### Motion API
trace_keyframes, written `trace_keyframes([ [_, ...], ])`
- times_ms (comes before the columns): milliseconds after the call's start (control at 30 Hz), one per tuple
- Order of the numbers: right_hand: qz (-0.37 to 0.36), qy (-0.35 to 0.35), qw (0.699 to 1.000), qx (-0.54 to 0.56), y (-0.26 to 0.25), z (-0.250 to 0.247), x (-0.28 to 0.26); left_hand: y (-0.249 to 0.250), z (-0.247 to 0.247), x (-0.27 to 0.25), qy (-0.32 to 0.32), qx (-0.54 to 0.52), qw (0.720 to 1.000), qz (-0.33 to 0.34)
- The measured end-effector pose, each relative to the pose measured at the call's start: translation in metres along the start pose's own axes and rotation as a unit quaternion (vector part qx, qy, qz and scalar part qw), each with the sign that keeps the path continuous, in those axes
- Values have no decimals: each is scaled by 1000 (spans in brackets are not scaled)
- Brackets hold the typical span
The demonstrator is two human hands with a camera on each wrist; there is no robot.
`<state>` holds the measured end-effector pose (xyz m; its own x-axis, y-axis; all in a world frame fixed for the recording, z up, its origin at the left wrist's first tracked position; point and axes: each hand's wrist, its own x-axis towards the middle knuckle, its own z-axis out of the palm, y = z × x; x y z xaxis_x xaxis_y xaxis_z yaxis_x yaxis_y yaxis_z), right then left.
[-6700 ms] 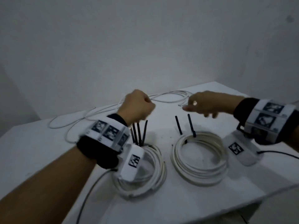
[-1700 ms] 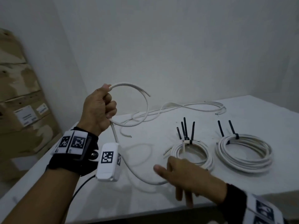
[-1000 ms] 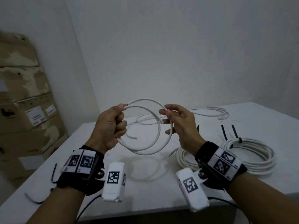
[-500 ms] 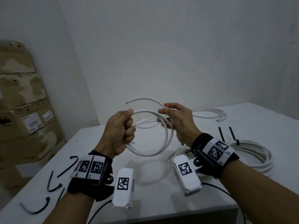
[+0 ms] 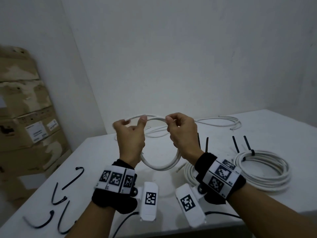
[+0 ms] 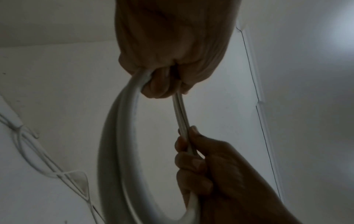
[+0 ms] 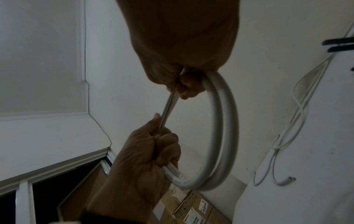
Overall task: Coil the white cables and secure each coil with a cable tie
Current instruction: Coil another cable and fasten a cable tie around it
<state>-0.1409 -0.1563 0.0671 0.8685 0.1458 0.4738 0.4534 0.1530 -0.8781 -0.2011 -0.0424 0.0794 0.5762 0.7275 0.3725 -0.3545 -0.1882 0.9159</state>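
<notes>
White surface (image 5: pixel 96 152) underneath, both hands' fingers (image 5: pixel 169 120) gripping the springy cable coil (image 5: pixel 159 166); slackening probably lets it unwind.

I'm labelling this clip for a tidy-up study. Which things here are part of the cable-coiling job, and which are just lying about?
Part of the job:
- white cable loop, held by left hand and right hand
- two tied coils
- loose black cable ties
- uncoiled white cables

Lying about:
- cardboard boxes
- table, only the work surface
</notes>
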Motion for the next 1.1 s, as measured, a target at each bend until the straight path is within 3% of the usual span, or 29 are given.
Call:
trace_keyframes([
  [100, 11, 23, 1000, 0, 6, 6, -1, -5, -4, -6, 52, 93, 991, 82],
  [200, 19, 21, 1000, 10, 10, 4, 1, -6, -11, -5, 5, 265, 952, 154],
  [333, -2, 13, 1000, 4, 9, 1, 3, -12, -22, 1, -50, 375, 901, 213],
  [400, -33, 16, 999, -36, 7, 0, 2, -12, -27, 6, -101, 341, 923, 149],
  [467, -52, 17, 996, -65, 7, -2, 2, -7, -31, 9, -181, 221, 958, 11],
  [533, -60, 17, 995, -82, 8, -4, 3, -2, -37, 11, -249, 113, 959, -79],
  [633, -32, -10, 998, -58, 11, -3, 4, 4, -44, 14, -293, 111, 946, -86],
  [733, 55, -128, 989, 50, 7, 0, 2, 13, -50, 20, -315, 144, 934, -88],
  [867, 68, -244, 966, 53, 5, 13, -6, 22, -53, 24, -364, 134, 909, -151],
  [933, 73, -279, 956, 51, 5, 21, -9, 20, -60, 22, -357, 124, 907, -187],
  [1100, 104, -367, 921, 86, 13, 40, -19, 8, -103, 19, -277, 80, 930, -226],
])
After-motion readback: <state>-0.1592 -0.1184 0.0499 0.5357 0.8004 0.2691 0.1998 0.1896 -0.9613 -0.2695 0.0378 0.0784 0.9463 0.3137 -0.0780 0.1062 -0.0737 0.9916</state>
